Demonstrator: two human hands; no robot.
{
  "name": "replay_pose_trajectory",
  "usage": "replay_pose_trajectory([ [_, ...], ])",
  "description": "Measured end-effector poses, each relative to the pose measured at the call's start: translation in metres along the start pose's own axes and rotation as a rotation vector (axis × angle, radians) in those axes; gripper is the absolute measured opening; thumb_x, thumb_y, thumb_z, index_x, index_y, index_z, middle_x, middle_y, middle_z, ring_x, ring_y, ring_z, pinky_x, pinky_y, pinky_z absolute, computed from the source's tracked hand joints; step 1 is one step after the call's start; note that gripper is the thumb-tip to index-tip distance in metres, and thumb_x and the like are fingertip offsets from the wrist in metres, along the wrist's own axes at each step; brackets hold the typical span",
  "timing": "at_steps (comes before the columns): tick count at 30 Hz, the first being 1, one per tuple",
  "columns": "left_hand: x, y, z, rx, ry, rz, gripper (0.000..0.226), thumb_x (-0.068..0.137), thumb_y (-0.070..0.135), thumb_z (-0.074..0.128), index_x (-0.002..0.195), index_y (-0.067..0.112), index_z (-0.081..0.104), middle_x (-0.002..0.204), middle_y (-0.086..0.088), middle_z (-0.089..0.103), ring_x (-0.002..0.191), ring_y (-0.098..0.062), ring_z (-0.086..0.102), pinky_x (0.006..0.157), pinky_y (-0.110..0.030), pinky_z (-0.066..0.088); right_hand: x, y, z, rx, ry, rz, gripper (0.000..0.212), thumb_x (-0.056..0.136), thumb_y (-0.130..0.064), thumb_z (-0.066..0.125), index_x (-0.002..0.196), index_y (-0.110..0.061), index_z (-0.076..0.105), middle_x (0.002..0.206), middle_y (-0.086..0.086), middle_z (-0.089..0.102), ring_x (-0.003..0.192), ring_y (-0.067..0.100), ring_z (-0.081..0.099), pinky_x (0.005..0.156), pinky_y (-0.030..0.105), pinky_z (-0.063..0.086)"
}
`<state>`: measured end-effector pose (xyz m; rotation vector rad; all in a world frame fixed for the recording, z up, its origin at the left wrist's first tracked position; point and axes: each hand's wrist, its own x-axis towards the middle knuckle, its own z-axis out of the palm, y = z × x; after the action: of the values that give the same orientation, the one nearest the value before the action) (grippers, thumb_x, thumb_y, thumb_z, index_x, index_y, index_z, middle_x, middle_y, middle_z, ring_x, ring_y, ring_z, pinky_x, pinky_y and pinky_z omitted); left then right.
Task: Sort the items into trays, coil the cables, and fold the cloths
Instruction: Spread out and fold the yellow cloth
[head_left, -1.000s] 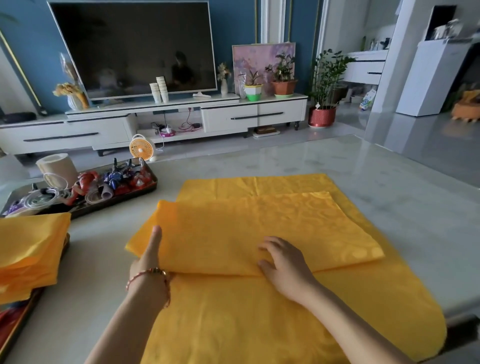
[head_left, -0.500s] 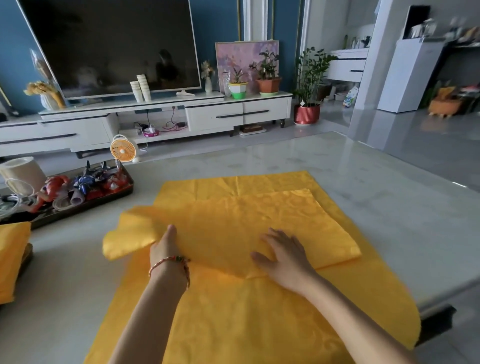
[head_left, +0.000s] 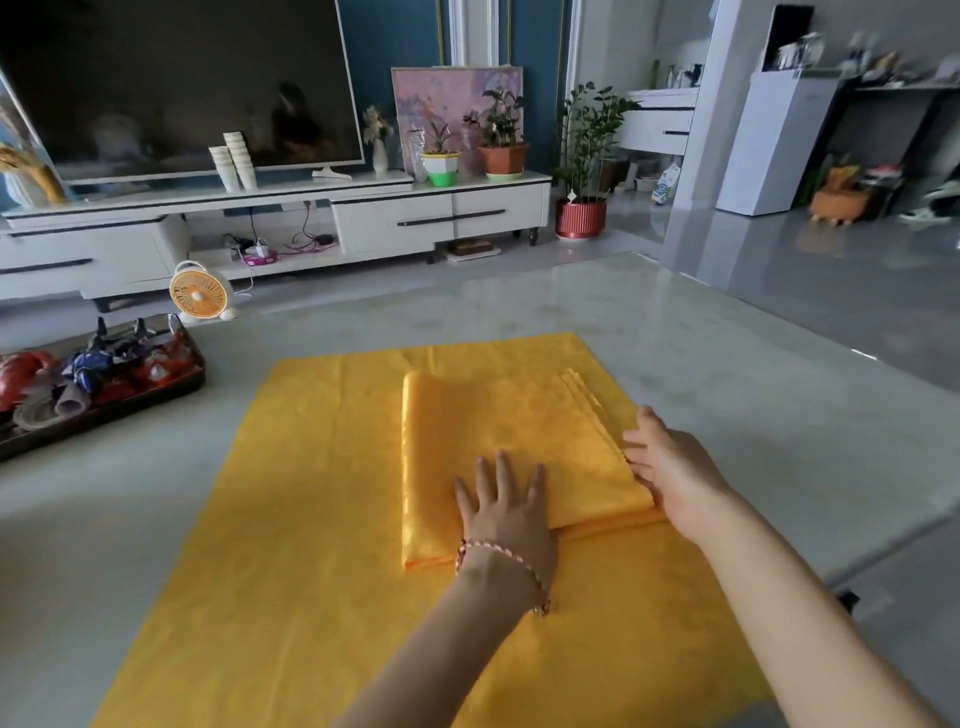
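A yellow cloth, folded into a thick rectangle (head_left: 509, 431), lies on top of a larger yellow cloth (head_left: 311, 519) spread flat over the table. My left hand (head_left: 506, 512), with a beaded bracelet on the wrist, presses flat on the near edge of the folded cloth, fingers straight. My right hand (head_left: 670, 467) rests with straight fingers against the folded cloth's right edge, where the layered edges show.
A dark tray (head_left: 156, 387) with red, blue and grey items stands at the table's left edge. The grey marble table (head_left: 727, 395) ends close on the right. A small orange fan (head_left: 200, 293) and a TV cabinet (head_left: 363, 213) stand beyond the table.
The cloth's left half has been folded over to the right, making a narrower rectangle. My left hand moved right onto its near edge; my right hand slid to its right edge. The view turned right.
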<state>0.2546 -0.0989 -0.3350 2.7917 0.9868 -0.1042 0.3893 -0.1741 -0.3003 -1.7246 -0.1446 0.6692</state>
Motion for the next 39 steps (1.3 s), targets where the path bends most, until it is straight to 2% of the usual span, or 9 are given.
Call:
replay_pose_trajectory([
  [2, -0.001, -0.002, 0.007, 0.034, 0.034, 0.007, 0.069, 0.096, 0.037, 0.039, 0.15, 0.025, -0.002, 0.156, -0.014, -0.011, 0.143, -0.034, -0.012, 0.114, -0.053, -0.007, -0.001, 0.001, -0.001, -0.214, 0.034, -0.083, 0.043, 0.095, -0.045, 0.045, 0.105, -0.006, 0.06, 0.114, 0.018, 0.062, 0.106, 0.032, 0.057, 0.094, 0.042, 0.046],
  [8, -0.001, -0.003, -0.001, 0.047, 0.033, 0.022, 0.069, 0.096, 0.04, 0.04, 0.15, 0.022, 0.001, 0.157, -0.011, -0.003, 0.144, -0.031, -0.006, 0.114, -0.052, -0.002, -0.009, 0.008, 0.008, -0.681, 0.081, -0.314, 0.053, 0.084, -0.024, 0.069, 0.13, -0.011, 0.047, 0.129, 0.011, 0.053, 0.115, 0.025, 0.052, 0.079, 0.023, 0.037],
  [17, -0.028, -0.066, -0.008, 0.129, 0.106, 0.067, 0.061, 0.096, 0.015, 0.032, 0.149, 0.026, 0.005, 0.158, 0.002, -0.001, 0.145, -0.021, -0.009, 0.115, -0.046, -0.005, -0.005, 0.012, -0.004, -0.723, 0.104, -0.341, 0.041, 0.093, -0.012, 0.052, 0.133, -0.013, 0.043, 0.132, 0.012, 0.05, 0.116, 0.028, 0.052, 0.081, 0.026, 0.039],
  [21, -0.03, -0.083, -0.008, 0.135, 0.07, 0.169, 0.057, 0.099, 0.019, 0.028, 0.15, 0.029, 0.005, 0.158, 0.006, -0.003, 0.145, -0.015, -0.004, 0.116, -0.034, -0.003, -0.009, 0.017, -0.002, -1.033, 0.186, -0.406, 0.041, 0.094, -0.014, 0.05, 0.133, -0.012, 0.038, 0.129, 0.014, 0.046, 0.118, 0.03, 0.046, 0.092, 0.037, 0.041],
  [25, -0.029, -0.09, -0.01, 0.121, 0.003, 0.208, 0.057, 0.1, 0.037, 0.028, 0.15, 0.03, 0.002, 0.158, 0.007, -0.007, 0.145, -0.012, -0.005, 0.117, -0.034, -0.001, -0.018, 0.017, 0.006, -1.302, 0.306, -0.622, 0.043, 0.087, -0.007, 0.052, 0.129, -0.011, 0.042, 0.127, 0.011, 0.043, 0.118, 0.029, 0.042, 0.095, 0.034, 0.035],
  [28, -0.033, -0.089, -0.006, 0.128, -0.047, 0.209, 0.064, 0.097, 0.052, 0.02, 0.149, 0.028, -0.007, 0.157, 0.006, -0.015, 0.144, -0.012, -0.013, 0.116, -0.038, -0.008, -0.033, 0.025, 0.024, -1.084, 0.042, -0.89, 0.04, 0.092, -0.015, 0.05, 0.132, -0.012, 0.046, 0.136, 0.006, 0.046, 0.126, 0.023, 0.041, 0.103, 0.028, 0.029],
  [31, -0.03, -0.087, -0.006, 0.122, -0.083, 0.207, 0.064, 0.097, 0.052, 0.022, 0.149, 0.028, -0.008, 0.156, 0.007, -0.016, 0.144, -0.012, -0.014, 0.116, -0.04, -0.008, -0.051, 0.042, 0.042, -0.948, -0.315, -0.872, 0.049, 0.096, -0.037, 0.047, 0.141, -0.02, 0.04, 0.151, -0.001, 0.032, 0.139, 0.011, 0.025, 0.11, 0.019, 0.015],
  [35, -0.022, -0.086, -0.02, 0.153, -0.178, 0.183, 0.073, 0.092, 0.037, 0.041, 0.149, 0.028, -0.003, 0.157, 0.008, -0.012, 0.145, -0.011, -0.008, 0.115, -0.048, -0.001, -0.051, 0.058, 0.045, -1.136, -0.414, -0.823, 0.062, 0.095, -0.052, 0.039, 0.148, -0.024, 0.023, 0.159, -0.006, 0.006, 0.144, 0.008, 0.0, 0.113, 0.023, -0.002],
  [39, -0.018, -0.082, -0.029, 0.255, -0.223, 0.173, 0.082, 0.087, 0.024, 0.052, 0.149, 0.028, -0.001, 0.157, 0.008, -0.007, 0.145, -0.012, 0.0, 0.113, -0.054, 0.004, -0.054, 0.055, 0.042, -1.103, -0.43, -0.82, 0.066, 0.092, -0.056, 0.043, 0.147, -0.023, 0.026, 0.158, -0.008, 0.007, 0.143, 0.006, 0.002, 0.112, 0.021, 0.001],
])
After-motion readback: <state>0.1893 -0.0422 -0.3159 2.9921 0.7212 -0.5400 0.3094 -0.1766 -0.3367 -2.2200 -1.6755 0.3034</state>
